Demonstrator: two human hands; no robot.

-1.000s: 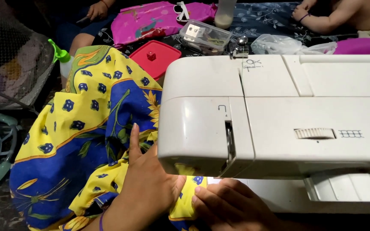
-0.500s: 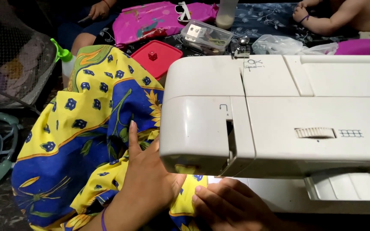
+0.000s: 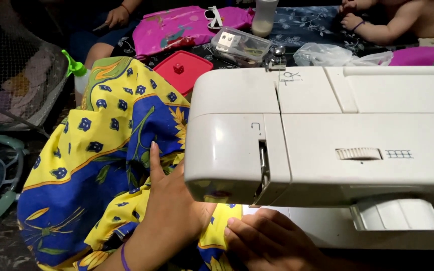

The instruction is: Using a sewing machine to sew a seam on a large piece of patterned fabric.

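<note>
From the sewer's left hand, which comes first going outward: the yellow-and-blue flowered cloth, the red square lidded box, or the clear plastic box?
1. Yellow-and-blue flowered cloth: under the left hand.
2. Red square lidded box: beyond the cloth.
3. Clear plastic box: farther back, right of the red one.

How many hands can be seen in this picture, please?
5. The person's left hand and right hand press the yellow-blue fabric; other people's hands at top left and top right. More may be hidden.
</note>
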